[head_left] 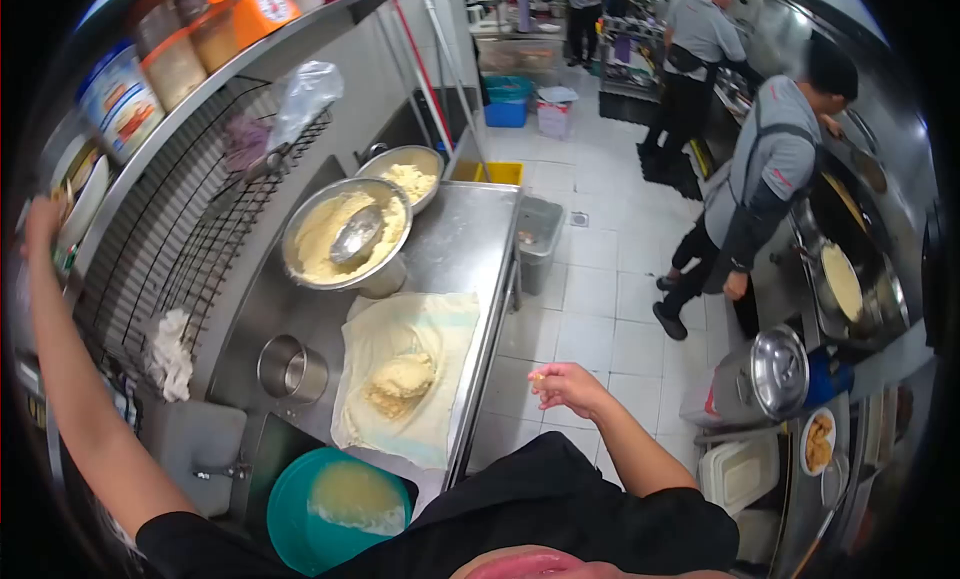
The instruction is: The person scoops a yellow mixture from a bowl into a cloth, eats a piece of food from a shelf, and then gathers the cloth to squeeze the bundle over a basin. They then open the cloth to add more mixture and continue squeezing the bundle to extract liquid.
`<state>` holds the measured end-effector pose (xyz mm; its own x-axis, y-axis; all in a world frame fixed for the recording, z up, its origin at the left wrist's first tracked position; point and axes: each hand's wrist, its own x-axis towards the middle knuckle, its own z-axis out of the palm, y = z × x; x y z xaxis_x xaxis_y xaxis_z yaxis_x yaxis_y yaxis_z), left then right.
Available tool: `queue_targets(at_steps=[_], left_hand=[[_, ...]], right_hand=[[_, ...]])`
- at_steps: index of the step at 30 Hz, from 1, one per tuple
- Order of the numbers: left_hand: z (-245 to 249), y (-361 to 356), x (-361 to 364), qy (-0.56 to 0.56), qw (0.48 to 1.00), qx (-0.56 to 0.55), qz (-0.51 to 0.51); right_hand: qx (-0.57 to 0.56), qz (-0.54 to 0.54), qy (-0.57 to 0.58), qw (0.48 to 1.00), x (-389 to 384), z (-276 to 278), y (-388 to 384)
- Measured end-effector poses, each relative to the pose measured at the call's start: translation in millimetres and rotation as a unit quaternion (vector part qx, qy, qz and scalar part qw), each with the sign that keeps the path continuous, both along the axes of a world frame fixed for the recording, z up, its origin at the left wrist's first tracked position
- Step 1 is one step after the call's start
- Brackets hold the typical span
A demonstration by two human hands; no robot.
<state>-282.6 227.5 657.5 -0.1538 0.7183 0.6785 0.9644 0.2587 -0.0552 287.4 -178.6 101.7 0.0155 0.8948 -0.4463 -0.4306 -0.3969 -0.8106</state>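
1. On the shelf side at far left: reaching out with left hand (42,221), up against or just beside a white bowl (88,201). Can't tell finger state or grip; too small and dark.
2. Off the right edge of the stainless-steel tabletop (455,229): holding right hand (568,389) raised in the air, fingers curled, tips drawn in close to the thumb. Small yellowish spot at the tips, too small to identify.
3. On the tabletop, between both arms: got a pale-yellow crumbly mound (402,379) on a spread cream cloth (452,329). Not touched by either hand.
4. Beyond the cloth: got a large round steel bowl (385,278) of yellow crumbly material (320,234), with a smaller shiny steel bowl (357,236) resting in it. Just behind, see another steel bowl (430,161) with pale lumps (410,182).
5. Left of the cloth: see a small open steel pot (290,369). Below it, a teal plastic basin (288,504) with cloudy liquid (355,497).
6. Across the white tile floor (580,324): see a grey-shirted person (770,169) leaning over the cooking line, near a pan with a pale round layer (842,282). Second grey-shirted person (700,39) farther back.
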Motion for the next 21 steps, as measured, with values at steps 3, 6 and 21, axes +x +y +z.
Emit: queue_targets(at_steps=[3, 6, 21], left_hand=[[-8, 27, 0, 0.019, 0.999, -0.032, -0.007], [-13, 18, 17, 0.038, 0.999, -0.021, -0.021], [-316, -274, 356, -0.223, 0.507, -0.443, -0.705]], right_hand=[[-0.044, -0.031, 0.049, 0.997, 15, -13, -38], [-0.016, -0.054, 0.066, 0.996, 23, -6, -59], [0.020, 0.155, 0.049, 0.987, 28, 9, -24]])
